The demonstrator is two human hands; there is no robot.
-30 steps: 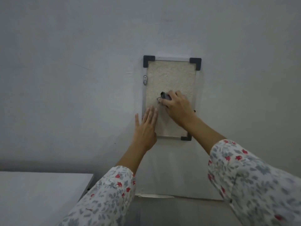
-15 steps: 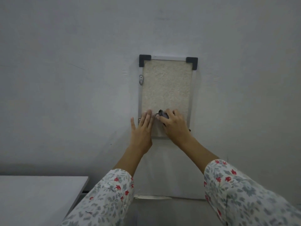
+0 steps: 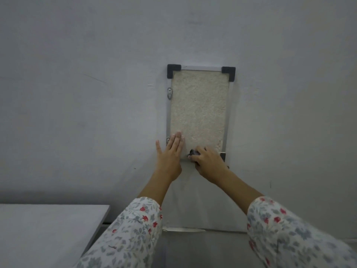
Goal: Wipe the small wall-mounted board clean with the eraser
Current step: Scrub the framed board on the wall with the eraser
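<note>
A small upright board [image 3: 199, 105] with a rough cream face, a thin metal frame and black corner caps hangs on the grey wall. My right hand [image 3: 207, 163] grips a small dark eraser [image 3: 193, 152] and presses it against the board's bottom edge. Only the eraser's left end shows past my fingers. My left hand [image 3: 170, 155] lies flat with fingers together on the board's lower left corner, covering that corner.
A grey table top [image 3: 46, 233] sits at the lower left, below the board. The plain grey wall [image 3: 77, 93] fills the rest of the view. Two metal hangers [image 3: 169, 93] sit on the board's left frame.
My right hand has slid the eraser down the board from its middle to the bottom edge. My left hand has stayed pressed on the lower left corner.
</note>
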